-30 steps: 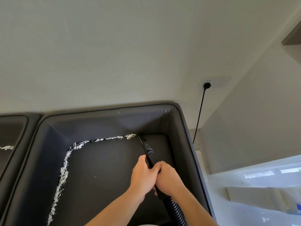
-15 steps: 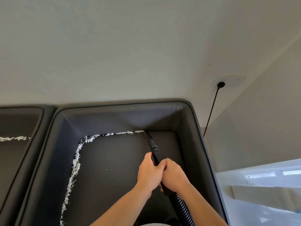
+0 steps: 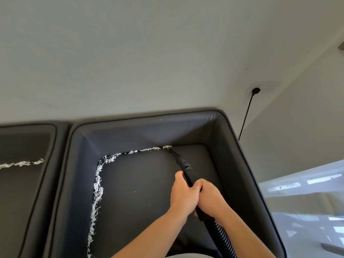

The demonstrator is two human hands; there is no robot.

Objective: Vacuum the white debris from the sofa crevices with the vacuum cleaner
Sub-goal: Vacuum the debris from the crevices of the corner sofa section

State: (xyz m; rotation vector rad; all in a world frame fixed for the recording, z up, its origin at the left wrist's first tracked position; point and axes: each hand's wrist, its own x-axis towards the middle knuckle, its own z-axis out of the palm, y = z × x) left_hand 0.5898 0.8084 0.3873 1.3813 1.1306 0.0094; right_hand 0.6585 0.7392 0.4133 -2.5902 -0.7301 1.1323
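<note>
1. Now both hands grasp the vacuum wand (image 3: 188, 175): left hand (image 3: 183, 197) ahead, right hand (image 3: 211, 196) just behind.
2. Nozzle tip (image 3: 170, 150) touches white debris (image 3: 96, 190) in the sofa (image 3: 130, 183) far crevice.

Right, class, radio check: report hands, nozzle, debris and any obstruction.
Left hand and right hand grip the vacuum wand. Nozzle tip at the white debris in the rear sofa crevice. Nothing in the way.

My black ribbed hose (image 3: 222, 234); dark grey sofa (image 3: 141, 185); white shredded debris (image 3: 96, 192); off-white wall (image 3: 130, 53); black cord (image 3: 245, 116).
</note>
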